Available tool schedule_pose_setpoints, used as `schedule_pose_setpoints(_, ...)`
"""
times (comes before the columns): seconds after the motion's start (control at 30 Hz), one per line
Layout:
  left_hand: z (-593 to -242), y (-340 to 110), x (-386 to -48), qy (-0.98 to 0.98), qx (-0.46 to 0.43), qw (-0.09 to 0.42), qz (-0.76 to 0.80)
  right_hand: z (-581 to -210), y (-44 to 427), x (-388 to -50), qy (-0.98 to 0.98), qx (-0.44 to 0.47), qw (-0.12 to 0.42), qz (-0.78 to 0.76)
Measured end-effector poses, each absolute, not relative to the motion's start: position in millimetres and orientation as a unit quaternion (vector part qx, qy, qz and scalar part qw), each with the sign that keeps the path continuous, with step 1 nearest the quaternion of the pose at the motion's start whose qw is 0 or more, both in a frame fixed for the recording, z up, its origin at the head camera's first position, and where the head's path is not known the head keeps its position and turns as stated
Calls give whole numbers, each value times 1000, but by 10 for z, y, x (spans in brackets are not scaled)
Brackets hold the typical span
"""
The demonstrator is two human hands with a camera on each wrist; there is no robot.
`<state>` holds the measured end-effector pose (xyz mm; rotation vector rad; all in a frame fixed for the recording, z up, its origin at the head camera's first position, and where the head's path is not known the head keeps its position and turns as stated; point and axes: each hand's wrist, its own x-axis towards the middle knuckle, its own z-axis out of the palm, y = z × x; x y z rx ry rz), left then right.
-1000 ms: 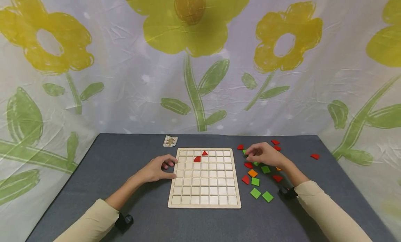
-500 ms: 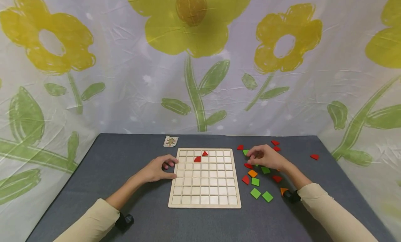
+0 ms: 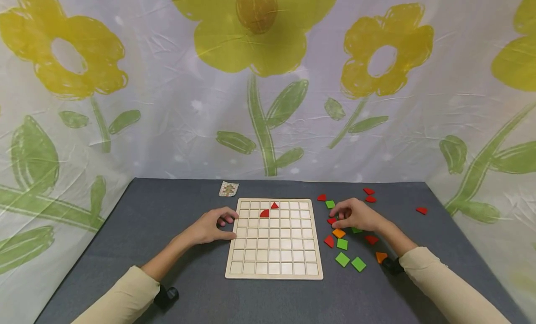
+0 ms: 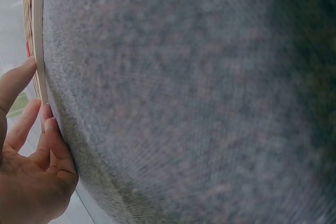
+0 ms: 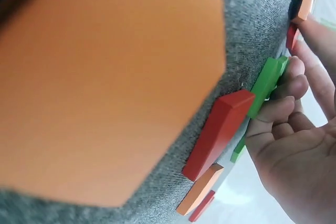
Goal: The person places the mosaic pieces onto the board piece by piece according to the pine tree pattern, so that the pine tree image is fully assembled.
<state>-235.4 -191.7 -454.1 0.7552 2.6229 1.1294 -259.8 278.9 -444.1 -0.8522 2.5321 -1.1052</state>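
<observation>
Touching the board's left edge: the left grip (image 3: 209, 227), thumb and fingertips set apart along the wooden rim, wrapped round nothing.
Board: the gridded board (image 3: 274, 244) lies flat on the dark table (image 3: 201, 296), between the two arms.
Pieces on the grid: a red triangle (image 3: 274, 205) in the far row's middle cell; a round-sided red tile (image 3: 264, 213) one row nearer, one column to the left.
Right grip: the right grip (image 3: 352, 214) is over the loose pieces, thumb and forefinger a narrow gap apart at a low red piece (image 3: 331, 220); I can't tell whether they pinch it or merely touch it.
Under the palm: green pieces (image 5: 265, 85) close to the curled fingers in the right wrist view.
Beside the red piece: an orange tile (image 3: 338, 233) just nearer the person, a green tile (image 3: 330, 204) farther off.
By the right wrist: an orange piece (image 3: 381, 257) next to the black strap (image 3: 392, 266).
Far right: a lone red piece, well apart (image 3: 421, 211).
Card: a small patterned card (image 3: 228, 189) beyond the board's far left corner.
</observation>
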Motion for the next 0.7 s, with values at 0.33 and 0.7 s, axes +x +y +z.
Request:
schedule_pose_setpoints(0.33,-4538,-1910,-2356,887,252,92,376,-4462,2784,-2594,867,-305,107,-380)
schedule_pose_setpoints(0.7,-4521,-1918,-2343,883,262,91,378,-4446,2759,-2595,866,-284,107,-397)
